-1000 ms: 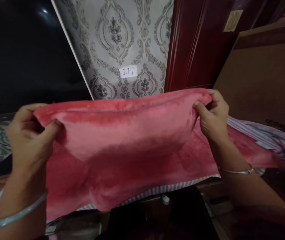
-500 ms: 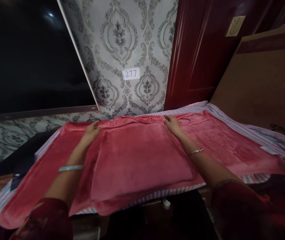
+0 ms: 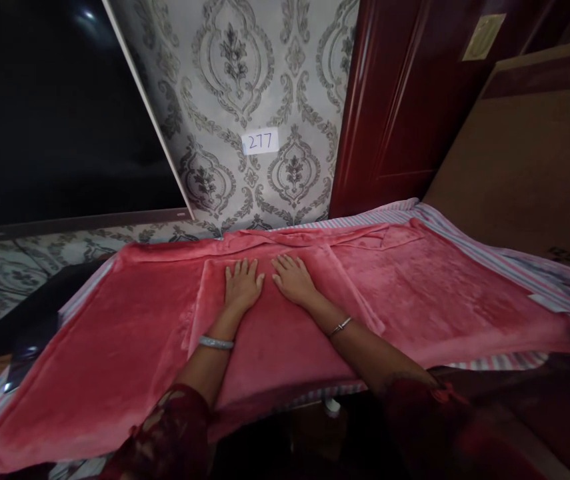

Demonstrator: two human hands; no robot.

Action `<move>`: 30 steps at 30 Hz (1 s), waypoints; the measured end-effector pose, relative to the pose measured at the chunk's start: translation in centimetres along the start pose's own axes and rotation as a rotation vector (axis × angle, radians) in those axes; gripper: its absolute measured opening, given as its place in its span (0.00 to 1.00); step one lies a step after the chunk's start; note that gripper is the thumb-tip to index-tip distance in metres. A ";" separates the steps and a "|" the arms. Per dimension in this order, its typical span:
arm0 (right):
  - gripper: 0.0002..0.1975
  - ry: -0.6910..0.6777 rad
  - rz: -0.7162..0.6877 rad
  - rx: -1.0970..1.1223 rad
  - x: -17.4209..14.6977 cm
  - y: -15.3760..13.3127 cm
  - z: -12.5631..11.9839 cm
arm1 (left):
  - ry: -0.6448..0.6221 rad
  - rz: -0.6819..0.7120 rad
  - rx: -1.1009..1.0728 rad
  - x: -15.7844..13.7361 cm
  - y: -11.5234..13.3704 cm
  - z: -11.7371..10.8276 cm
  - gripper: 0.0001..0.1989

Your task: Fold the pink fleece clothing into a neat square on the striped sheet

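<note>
A coral-pink plush garment or blanket (image 3: 415,293) lies spread across the table, with side parts stretching left and right; its exact kind is hard to make out. Over its middle lies a squarish panel of the same plush (image 3: 275,347). My left hand (image 3: 243,285) rests flat on this panel's upper part, fingers spread. Beside it, my right hand (image 3: 293,277) also lies flat with the fingers apart, the two thumbs close to each other. Neither hand grips the fabric. Behind my fingertips runs a bunched strip of the pink cloth (image 3: 305,238).
A striped cloth (image 3: 485,250) lies beneath the pink fabric. At the back left stands a dark television screen (image 3: 65,120). Patterned wallpaper bears a paper label (image 3: 260,141) reading 277. A large cardboard box (image 3: 535,160) leans at the right, near a dark red door (image 3: 389,100).
Both hands have come inward and toward me, from the bunched back strip onto the middle panel. They now lie flat, close together.
</note>
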State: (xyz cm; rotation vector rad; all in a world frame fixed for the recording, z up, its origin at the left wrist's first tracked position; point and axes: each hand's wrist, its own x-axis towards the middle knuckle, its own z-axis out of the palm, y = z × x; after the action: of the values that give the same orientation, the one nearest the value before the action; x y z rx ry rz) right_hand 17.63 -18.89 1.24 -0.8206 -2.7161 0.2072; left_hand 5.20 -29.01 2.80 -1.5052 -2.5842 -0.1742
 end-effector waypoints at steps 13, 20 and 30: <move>0.29 -0.022 0.327 -0.110 -0.3 7.0 -2.1 | -0.044 0.005 0.004 1.6 -3.0 -0.2 0.31; 0.28 -0.017 0.340 -0.072 -0.2 6.9 -2.0 | -0.059 -0.204 -0.117 1.8 -9.5 0.7 0.32; 0.29 -0.018 0.334 -0.088 -0.6 6.4 -2.3 | -0.053 -0.278 -0.136 2.0 -10.3 0.5 0.32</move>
State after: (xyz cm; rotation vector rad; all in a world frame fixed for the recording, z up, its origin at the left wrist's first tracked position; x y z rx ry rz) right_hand 22.15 -13.78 1.86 -1.3026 -2.6035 0.1663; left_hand -4.82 -32.29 2.39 -1.1957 -2.8673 -0.3515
